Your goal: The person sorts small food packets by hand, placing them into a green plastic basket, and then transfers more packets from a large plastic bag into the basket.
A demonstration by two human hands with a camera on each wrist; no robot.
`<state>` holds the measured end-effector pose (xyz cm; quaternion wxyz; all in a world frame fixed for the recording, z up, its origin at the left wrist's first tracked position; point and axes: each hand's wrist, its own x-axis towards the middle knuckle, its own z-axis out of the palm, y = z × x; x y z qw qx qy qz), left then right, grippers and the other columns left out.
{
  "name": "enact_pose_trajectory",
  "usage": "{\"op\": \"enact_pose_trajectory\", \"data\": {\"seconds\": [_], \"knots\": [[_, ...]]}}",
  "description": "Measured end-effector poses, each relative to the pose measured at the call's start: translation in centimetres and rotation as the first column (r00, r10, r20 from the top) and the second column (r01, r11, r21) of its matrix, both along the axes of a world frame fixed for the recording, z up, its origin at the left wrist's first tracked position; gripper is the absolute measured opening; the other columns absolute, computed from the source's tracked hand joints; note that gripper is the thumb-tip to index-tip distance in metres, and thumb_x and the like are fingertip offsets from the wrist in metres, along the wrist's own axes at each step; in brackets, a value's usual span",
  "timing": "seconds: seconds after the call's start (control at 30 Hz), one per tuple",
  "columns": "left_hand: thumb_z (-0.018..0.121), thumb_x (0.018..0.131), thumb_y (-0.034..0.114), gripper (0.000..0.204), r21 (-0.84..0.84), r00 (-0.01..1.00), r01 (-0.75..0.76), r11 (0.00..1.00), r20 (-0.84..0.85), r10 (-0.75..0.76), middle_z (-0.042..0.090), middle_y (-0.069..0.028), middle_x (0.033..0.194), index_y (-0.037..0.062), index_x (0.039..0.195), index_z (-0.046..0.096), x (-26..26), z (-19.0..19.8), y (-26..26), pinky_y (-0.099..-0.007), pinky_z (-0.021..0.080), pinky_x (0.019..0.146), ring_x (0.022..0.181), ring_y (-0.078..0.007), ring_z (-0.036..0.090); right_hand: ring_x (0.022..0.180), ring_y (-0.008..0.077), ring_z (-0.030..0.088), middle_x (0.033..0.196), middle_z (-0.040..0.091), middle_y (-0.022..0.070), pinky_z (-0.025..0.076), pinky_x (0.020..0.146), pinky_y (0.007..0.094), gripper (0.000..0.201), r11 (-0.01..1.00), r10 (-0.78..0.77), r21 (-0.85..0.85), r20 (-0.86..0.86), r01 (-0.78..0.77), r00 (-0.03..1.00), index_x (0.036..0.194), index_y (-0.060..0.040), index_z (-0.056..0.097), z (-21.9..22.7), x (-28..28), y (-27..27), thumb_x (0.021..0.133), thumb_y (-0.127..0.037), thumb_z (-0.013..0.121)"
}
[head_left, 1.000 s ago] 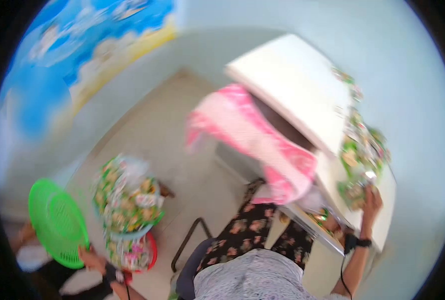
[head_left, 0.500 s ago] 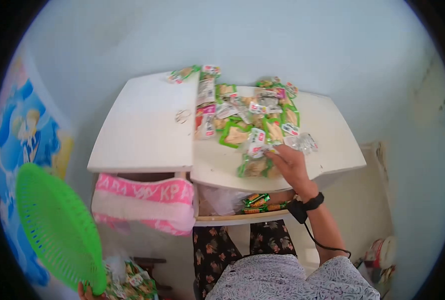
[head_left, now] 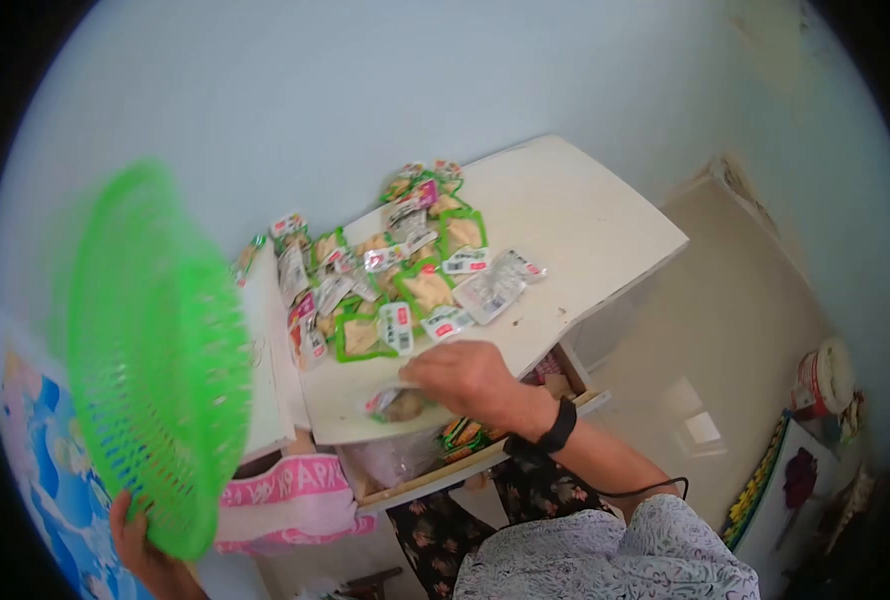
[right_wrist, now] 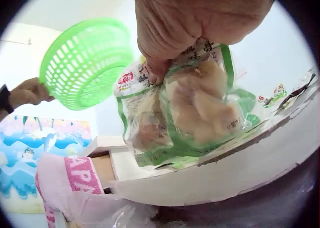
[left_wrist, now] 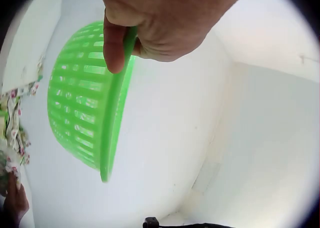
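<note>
My left hand (head_left: 145, 550) grips the rim of a green plastic basket (head_left: 155, 400), which is tilted on its side at the left. In the left wrist view the thumb and fingers pinch that rim, and nothing is seen inside. Over the white desktop's front edge, my right hand (head_left: 470, 382) pinches clear snack packets (right_wrist: 200, 105) by their tops. In the right wrist view at least two green-edged packets with pale pieces hang together from the fingers. More such packets (head_left: 427, 288) lie piled on the desk (head_left: 565, 215) just beyond this hand.
An open drawer (head_left: 475, 462) under the desktop holds a clear bag and green-wrapped items. A pink and white towel (head_left: 285, 500) drapes at the left drawer. The wall stands right behind the desk. A white bucket (head_left: 820, 380) sits on the floor at right.
The basket has risen from low at the left, near the floor tubs of packets, to beside the desk. The view has turned to the desk. The right hand keeps its packets near the front edge.
</note>
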<state>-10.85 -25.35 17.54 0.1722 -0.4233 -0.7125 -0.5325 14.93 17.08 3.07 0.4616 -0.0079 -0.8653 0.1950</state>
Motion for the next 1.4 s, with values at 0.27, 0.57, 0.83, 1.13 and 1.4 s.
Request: {"op": "enact_pose_trajectory", "data": {"seconds": [0.27, 0.57, 0.83, 1.13, 1.4], "knots": [[0.061, 0.090, 0.002, 0.025, 0.071, 0.743, 0.308, 0.949, 0.605, -0.286, 0.070, -0.0093, 0.090, -0.0028, 0.115, 0.065, 3.8, 0.9, 31.3, -0.0253, 0.044, 0.046, 0.062, -0.0131, 0.062, 0.078, 0.0250, 0.069, 0.090, 0.068, 0.0049, 0.055, 0.064, 0.0377, 0.024, 0.999, 0.019, -0.047, 0.002, -0.019, 1.000, 0.101, -0.0076, 0.067, 1.6, 9.6, -0.3, 0.077, -0.010, 0.069], [0.061, 0.088, 0.003, 0.022, 0.096, 0.516, 0.635, 0.767, 0.686, -0.513, 0.068, -0.0098, 0.083, -0.0005, 0.110, 0.067, 14.5, -6.6, 51.1, -0.0258, 0.049, 0.040, 0.056, -0.0140, 0.064, 0.089, 0.0302, 0.072, 0.105, 0.074, 0.0113, 0.058, 0.073, 0.0378, 0.036, 0.952, -0.100, -0.283, 0.062, 0.113, 0.993, 0.113, -0.0045, 0.072, 5.2, 20.7, 3.1, 0.078, 0.001, 0.075], [0.059, 0.089, 0.001, 0.019, 0.139, 0.478, 0.681, 0.719, 0.660, -0.580, 0.061, -0.0076, 0.080, -0.0039, 0.107, 0.064, 22.2, -11.7, 54.3, -0.0286, 0.054, 0.042, 0.054, -0.0148, 0.063, 0.081, 0.0224, 0.063, 0.092, 0.067, 0.0112, 0.048, 0.069, 0.0335, 0.015, 0.809, -0.575, -0.254, -0.149, 0.531, 0.805, 0.105, 0.0009, 0.072, 12.9, 24.6, 10.6, 0.089, 0.000, 0.074], [0.063, 0.091, 0.003, 0.022, 0.164, 0.435, 0.680, 0.715, 0.695, -0.573, 0.056, -0.0119, 0.101, -0.0055, 0.112, 0.063, 24.2, -11.1, 52.6, -0.0325, 0.064, 0.050, 0.070, -0.0219, 0.071, 0.075, 0.0369, 0.058, 0.085, 0.063, 0.0205, 0.045, 0.067, 0.0461, 0.034, 0.518, -0.768, -0.298, 0.251, 0.802, 0.589, 0.087, 0.0001, 0.066, 11.5, 24.1, 27.1, 0.096, -0.032, 0.067], [0.065, 0.096, 0.009, 0.027, 0.150, 0.367, 0.751, 0.643, 0.714, -0.596, 0.054, -0.0122, 0.106, -0.0046, 0.119, 0.061, 23.7, -10.3, 52.6, -0.0359, 0.068, 0.057, 0.078, -0.0252, 0.073, 0.091, 0.0445, 0.069, 0.092, 0.071, 0.0221, 0.053, 0.076, 0.0524, 0.018, 0.370, -0.846, 0.185, 0.471, 0.911, 0.248, 0.093, -0.0028, 0.072, 7.1, 22.4, 33.5, 0.091, -0.019, 0.064]]}}
